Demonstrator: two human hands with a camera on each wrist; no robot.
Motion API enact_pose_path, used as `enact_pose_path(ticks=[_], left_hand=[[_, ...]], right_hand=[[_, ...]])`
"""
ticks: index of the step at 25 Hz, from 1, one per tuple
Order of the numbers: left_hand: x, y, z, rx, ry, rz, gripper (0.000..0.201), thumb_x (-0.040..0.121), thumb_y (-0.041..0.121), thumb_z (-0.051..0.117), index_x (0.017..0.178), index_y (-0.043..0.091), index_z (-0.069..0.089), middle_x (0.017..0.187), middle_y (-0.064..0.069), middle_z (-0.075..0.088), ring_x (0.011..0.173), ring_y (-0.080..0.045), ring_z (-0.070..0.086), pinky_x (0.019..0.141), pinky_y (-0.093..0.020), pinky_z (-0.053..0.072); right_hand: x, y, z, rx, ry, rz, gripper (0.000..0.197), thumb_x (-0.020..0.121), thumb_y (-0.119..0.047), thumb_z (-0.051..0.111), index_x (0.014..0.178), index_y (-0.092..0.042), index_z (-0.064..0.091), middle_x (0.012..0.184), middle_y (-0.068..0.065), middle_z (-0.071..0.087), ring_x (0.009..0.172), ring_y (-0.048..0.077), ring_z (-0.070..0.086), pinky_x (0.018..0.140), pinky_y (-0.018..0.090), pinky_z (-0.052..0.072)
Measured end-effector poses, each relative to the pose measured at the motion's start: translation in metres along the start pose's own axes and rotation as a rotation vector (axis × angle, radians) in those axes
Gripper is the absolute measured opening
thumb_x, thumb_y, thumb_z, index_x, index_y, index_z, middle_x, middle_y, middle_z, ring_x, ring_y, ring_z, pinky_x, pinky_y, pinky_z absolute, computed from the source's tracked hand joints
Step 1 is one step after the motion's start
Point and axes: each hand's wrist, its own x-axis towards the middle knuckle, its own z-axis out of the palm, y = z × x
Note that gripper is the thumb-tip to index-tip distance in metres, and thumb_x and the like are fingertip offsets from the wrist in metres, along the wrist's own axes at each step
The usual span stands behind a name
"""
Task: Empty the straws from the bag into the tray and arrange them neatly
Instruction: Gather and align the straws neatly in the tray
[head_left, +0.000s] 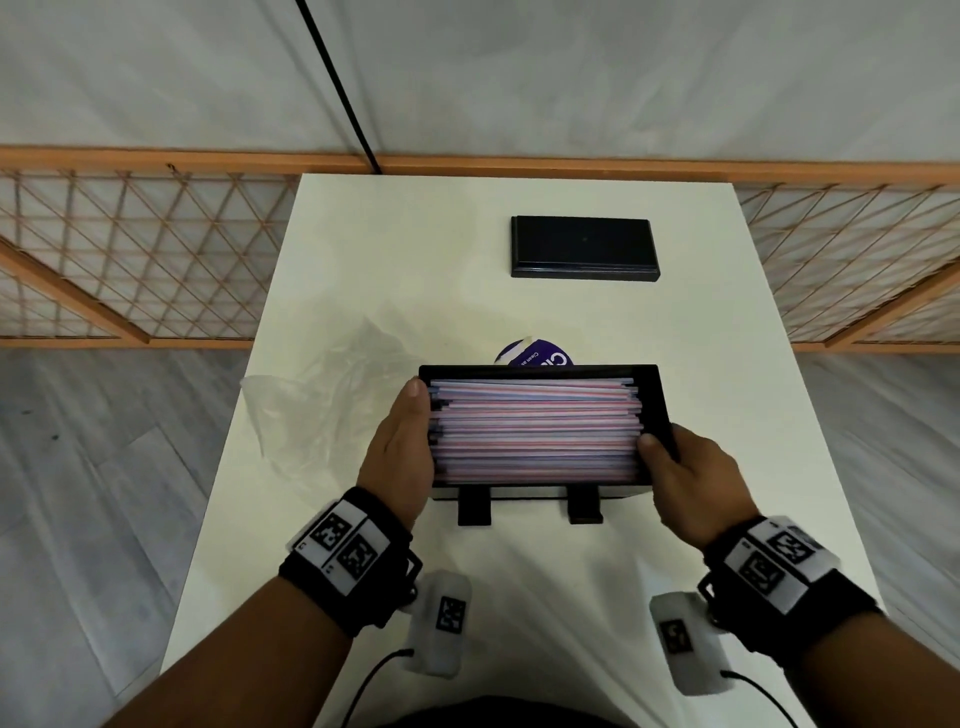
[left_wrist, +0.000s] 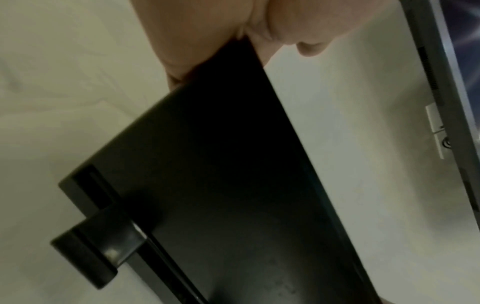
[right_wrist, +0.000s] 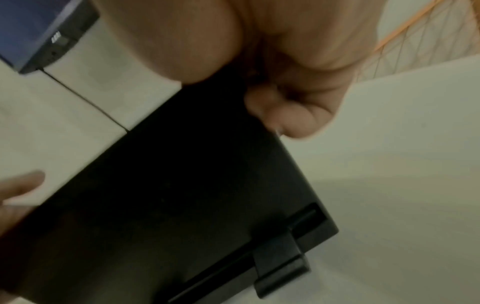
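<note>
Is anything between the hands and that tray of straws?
Nothing visible. The left hand and right hand already grip the tray by its two ends, with the straws lying inside.

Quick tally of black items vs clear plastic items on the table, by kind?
Black tray holding straws: 1
Black rectangular lid, far side: 1
Clear crumpled plastic bag: 1
Total: 3

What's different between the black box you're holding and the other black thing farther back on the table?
The tray is open-topped and packed with striped straws; the far black piece shows a closed, flat top. The left hand and right hand grip the tray at its ends; the far piece lies untouched on the table. Both are black, rectangular and look similar in outline.
</note>
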Motion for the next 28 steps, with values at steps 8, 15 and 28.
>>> enact_pose_path(ticks=[8, 15, 28], left_hand=[[0.015, 0.043, 0.007, -0.222, -0.111, -0.1, 0.072, 0.081, 0.075, 0.042, 0.119, 0.021, 0.071, 0.119, -0.006, 0.074, 0.114, -0.024, 0.068, 0.108, -0.047, 0.047], [0.028, 0.045, -0.017, -0.277, -0.042, -0.181, 0.076, 0.099, 0.067, 0.025, 0.126, 0.01, 0.068, 0.117, -0.014, 0.074, 0.109, -0.028, 0.071, 0.096, -0.042, 0.053], [0.0, 0.01, 0.0, 0.15, -0.086, -0.033, 0.051, 0.096, 0.066, 0.026, 0.122, 0.033, 0.055, 0.114, 0.013, 0.062, 0.114, -0.014, 0.059, 0.099, -0.035, 0.044]], right_hand=[[0.004, -0.041, -0.051, 0.029, 0.296, -0.042, 0.036, 0.073, -0.031, 0.044, 0.064, 0.002, 0.056, 0.068, 0.025, 0.058, 0.072, 0.043, 0.052, 0.063, 0.042, 0.041], [-0.004, -0.088, -0.051, -0.172, 0.233, -0.423, 0.032, 0.078, -0.028, 0.034, 0.05, -0.013, 0.03, 0.046, 0.002, 0.031, 0.047, 0.027, 0.027, 0.057, 0.036, 0.007], [0.007, 0.002, -0.011, 0.107, -0.043, 0.01, 0.018, 0.094, -0.01, 0.05, 0.085, -0.005, 0.064, 0.062, 0.013, 0.063, 0.045, 0.026, 0.061, 0.046, 0.021, 0.046]])
